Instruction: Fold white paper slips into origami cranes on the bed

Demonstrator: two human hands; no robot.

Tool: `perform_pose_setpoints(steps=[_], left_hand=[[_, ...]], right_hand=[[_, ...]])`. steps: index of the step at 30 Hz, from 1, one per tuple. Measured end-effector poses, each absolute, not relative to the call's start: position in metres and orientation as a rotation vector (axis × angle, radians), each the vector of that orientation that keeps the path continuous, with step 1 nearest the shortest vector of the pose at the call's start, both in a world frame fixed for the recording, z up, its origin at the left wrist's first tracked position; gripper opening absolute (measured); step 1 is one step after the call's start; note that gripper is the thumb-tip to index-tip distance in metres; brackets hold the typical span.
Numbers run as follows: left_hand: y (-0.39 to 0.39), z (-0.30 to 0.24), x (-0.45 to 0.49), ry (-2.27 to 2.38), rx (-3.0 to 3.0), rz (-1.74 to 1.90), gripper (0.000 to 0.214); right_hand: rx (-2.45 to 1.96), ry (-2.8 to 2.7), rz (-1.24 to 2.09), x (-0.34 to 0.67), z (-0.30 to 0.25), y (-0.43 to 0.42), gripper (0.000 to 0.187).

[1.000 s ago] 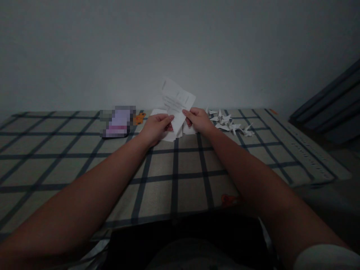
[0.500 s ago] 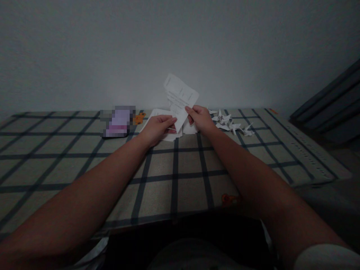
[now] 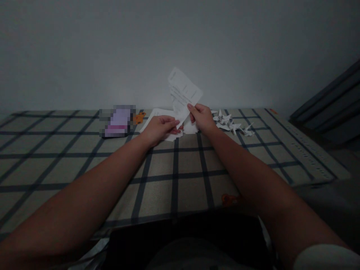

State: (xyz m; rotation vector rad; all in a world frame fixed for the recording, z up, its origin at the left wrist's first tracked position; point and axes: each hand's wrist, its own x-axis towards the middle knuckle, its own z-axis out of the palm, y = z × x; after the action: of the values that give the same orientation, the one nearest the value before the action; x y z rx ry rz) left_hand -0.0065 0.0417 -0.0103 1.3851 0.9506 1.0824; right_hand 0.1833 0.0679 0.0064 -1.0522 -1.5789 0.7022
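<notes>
A printed sheet of paper (image 3: 184, 88) with a ragged left edge is held up, tilted, above the table. My left hand (image 3: 159, 129) pinches its lower corner between thumb and fingers. Higher on its right edge, my right hand (image 3: 202, 117) grips the same sheet, the thumb lying on top. Beneath and behind both hands lie more white paper sheets (image 3: 172, 138), partly covered by the fingers. Just right of my right hand is a group of several folded paper cranes (image 3: 227, 122).
A checked cloth (image 3: 187, 157) covers the table, which stands against a pale wall (image 3: 112, 48). A phone-like purple object (image 3: 119, 120), blurred out, lies at the left beside an orange pattern (image 3: 139, 117). A dark ridged surface (image 3: 332, 101) rises at the right.
The held sheet has shifted slightly up and to the right, with my right hand moving a little the same way. My left hand stays almost in place, still pinching the lower corner.
</notes>
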Motion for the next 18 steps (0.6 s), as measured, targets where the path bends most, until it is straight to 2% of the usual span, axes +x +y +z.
perform_pose_setpoints(steps=[9,18], left_hand=[[0.042,-0.0118,-0.0082,0.906,1.362,1.052,0.028],[0.0511,-0.0146,-0.0101,0.923,1.308,1.341,0.042]], right_hand=[[-1.074,-1.576,0.71,0.1843,0.006,0.0687,0.051],[-1.056,-1.74,0.95,0.1814,0.0067,0.067,0.047]])
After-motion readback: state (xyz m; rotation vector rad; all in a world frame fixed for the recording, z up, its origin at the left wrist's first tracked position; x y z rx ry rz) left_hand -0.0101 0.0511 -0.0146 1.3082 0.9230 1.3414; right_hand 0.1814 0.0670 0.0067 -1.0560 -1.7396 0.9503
